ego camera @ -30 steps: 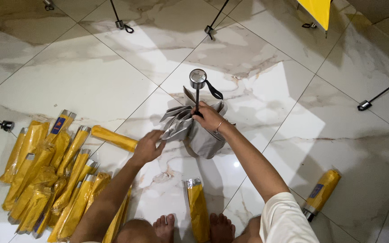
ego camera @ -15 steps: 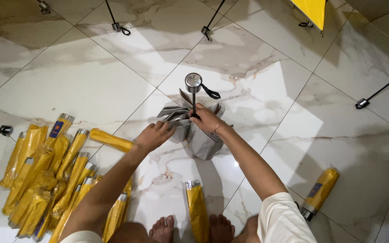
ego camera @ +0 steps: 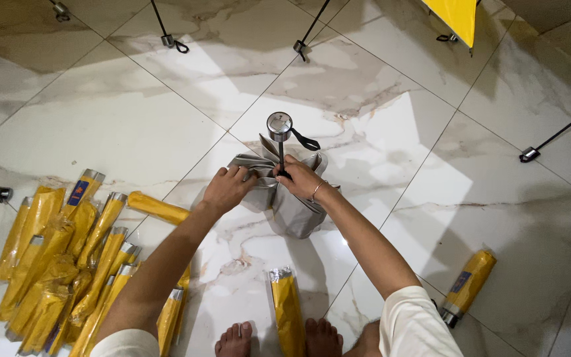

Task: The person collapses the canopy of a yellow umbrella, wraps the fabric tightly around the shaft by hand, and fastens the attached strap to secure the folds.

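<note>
A collapsed umbrella (ego camera: 297, 211) with silver-grey fabric stands handle-up on the marble floor, its round silver handle cap (ego camera: 279, 124) and black wrist strap on top. My right hand (ego camera: 299, 177) grips the dark shaft just below the handle. My left hand (ego camera: 227, 188) holds the folded grey fabric on the umbrella's left side. Both bare feet (ego camera: 236, 339) show at the bottom edge.
A heap of folded yellow umbrellas in sleeves (ego camera: 61, 251) lies at the left. One yellow sleeve (ego camera: 287, 311) lies between my feet, another folded umbrella (ego camera: 467, 285) at the right. Open umbrellas' shafts (ego camera: 555, 137) and a yellow canopy (ego camera: 457, 16) ring the far floor.
My left hand has moved right from the floor side onto the grey fabric. My right hand stays on the shaft.
</note>
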